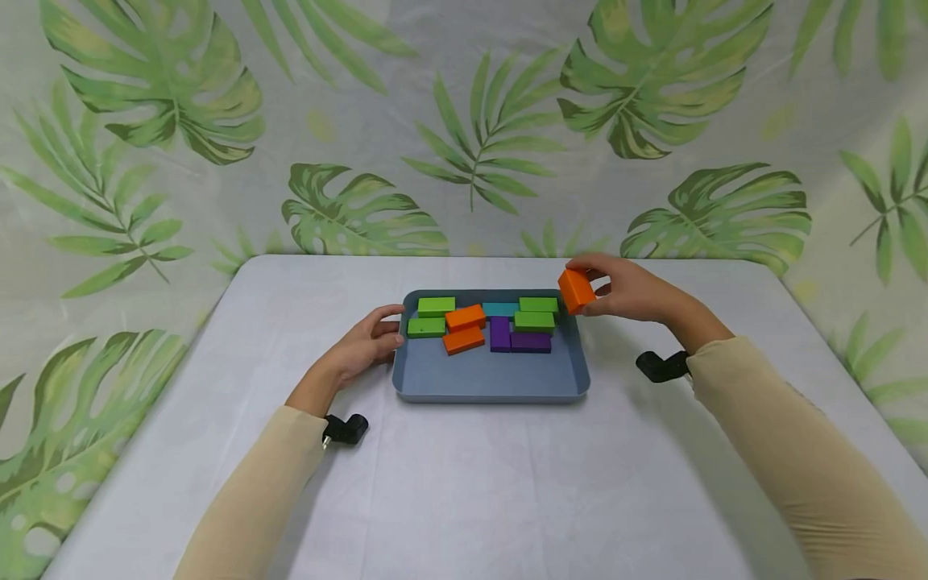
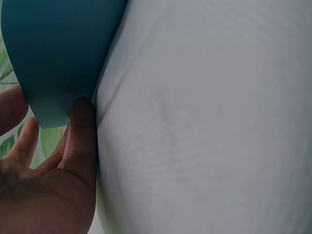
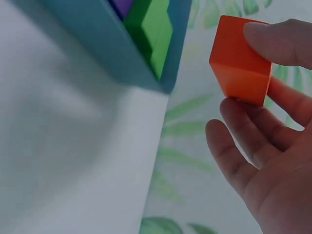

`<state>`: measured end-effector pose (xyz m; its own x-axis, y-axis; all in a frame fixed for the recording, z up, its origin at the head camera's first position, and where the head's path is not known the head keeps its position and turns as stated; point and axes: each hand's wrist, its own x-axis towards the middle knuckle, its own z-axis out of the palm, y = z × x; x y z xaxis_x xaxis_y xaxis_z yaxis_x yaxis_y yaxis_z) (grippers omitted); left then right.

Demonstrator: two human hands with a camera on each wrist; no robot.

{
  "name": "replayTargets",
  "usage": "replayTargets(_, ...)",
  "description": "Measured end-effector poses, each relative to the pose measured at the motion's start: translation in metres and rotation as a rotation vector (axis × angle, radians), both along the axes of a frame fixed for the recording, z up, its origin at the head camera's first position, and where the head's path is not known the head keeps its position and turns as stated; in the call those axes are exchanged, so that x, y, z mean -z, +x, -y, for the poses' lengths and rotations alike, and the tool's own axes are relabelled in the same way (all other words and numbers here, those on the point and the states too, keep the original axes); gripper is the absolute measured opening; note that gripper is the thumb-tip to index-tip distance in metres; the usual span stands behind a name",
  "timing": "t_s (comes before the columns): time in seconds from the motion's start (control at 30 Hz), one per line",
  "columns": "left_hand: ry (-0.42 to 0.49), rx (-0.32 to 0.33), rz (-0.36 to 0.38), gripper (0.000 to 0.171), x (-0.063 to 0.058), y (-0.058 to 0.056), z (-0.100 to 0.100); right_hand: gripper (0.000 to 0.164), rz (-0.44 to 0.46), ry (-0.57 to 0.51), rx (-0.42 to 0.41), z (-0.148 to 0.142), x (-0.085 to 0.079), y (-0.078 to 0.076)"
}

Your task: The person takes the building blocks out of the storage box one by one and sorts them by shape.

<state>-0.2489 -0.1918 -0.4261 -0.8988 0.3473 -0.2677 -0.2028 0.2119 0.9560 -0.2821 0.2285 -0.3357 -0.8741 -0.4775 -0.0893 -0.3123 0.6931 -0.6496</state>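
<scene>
An orange block (image 1: 576, 291) is pinched between the thumb and fingers of my right hand (image 1: 627, 288), raised and tilted at the tray's back right corner. In the right wrist view, the thumb presses one face of this block (image 3: 239, 63), with fingertips beneath it. My left hand (image 1: 368, 345) touches the left end of the blue-grey tray (image 1: 493, 379), its fingers spread along the outer wall (image 2: 58, 68). Inside the tray lie green blocks (image 1: 533, 321), two orange blocks (image 1: 463, 341), purple blocks (image 1: 531, 343) and a teal block (image 1: 500, 309), grouped toward the back.
A white cloth (image 1: 464, 483) covers the table under the tray. Behind it hangs a leaf-printed curtain (image 1: 478, 145). Black wrist cameras stick out beside the left cuff (image 1: 348, 428) and the right cuff (image 1: 661, 366). The tray's front part shows bare floor.
</scene>
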Motion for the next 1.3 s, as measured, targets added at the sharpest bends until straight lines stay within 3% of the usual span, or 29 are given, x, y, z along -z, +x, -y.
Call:
replayTargets(0.6,-0.005,-0.001,0.012,0.064,0.000,0.000,-0.002,0.071,0.070,0.030,0.149,-0.052,0.029,-0.020)
replayTargets(1.3,0.008,-0.027,0.034,0.064,0.001,-0.001,0.001,0.072,0.116,0.005,0.139,-0.044,0.054,-0.030)
